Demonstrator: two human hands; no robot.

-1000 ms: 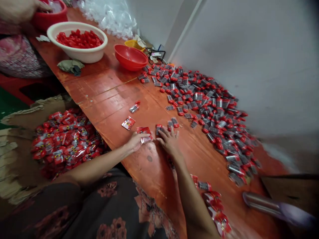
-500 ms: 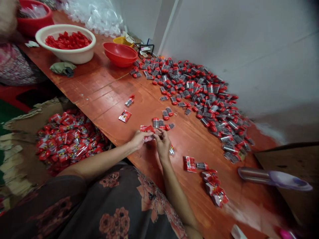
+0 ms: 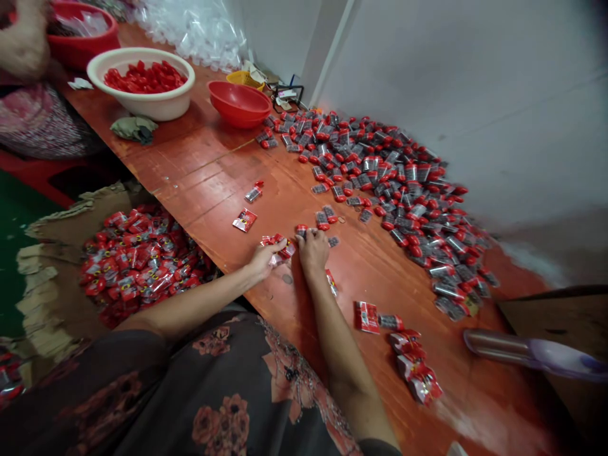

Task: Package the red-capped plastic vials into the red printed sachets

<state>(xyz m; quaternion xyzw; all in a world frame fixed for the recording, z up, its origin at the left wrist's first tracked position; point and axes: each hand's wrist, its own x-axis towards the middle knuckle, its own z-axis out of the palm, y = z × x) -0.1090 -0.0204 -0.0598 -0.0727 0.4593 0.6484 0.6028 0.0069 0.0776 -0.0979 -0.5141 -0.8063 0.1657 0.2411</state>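
Observation:
My left hand point(image 3: 263, 261) pinches a small red printed packet point(image 3: 284, 249) by its edge, just above the table. Right beside it, my right hand point(image 3: 313, 252) is closed, its fingers bent down on a small clear jar with a red cap point(image 3: 301, 228); the hand covers part of that jar. Two more dark-filled jars point(image 3: 323, 220) lie just past the right fingertips. Farther left on the table are a flat red packet point(image 3: 244, 220) and a single jar point(image 3: 254, 192). Near my right forearm rests another packet point(image 3: 331, 282).
A big heap of red-capped jars point(image 3: 380, 171) lies along the wall. Filled packets point(image 3: 413, 367) sit at the right, near a scoop point(image 3: 532, 353). A white basin of red caps point(image 3: 142, 107), a red bowl point(image 3: 240, 104) and a carton of packets point(image 3: 52, 221) stand left, near another person's arm point(image 3: 26, 47).
My right hand has left the packet and moved up to the jars beyond it. The left hand still holds the packet. The whole view has shifted slightly.

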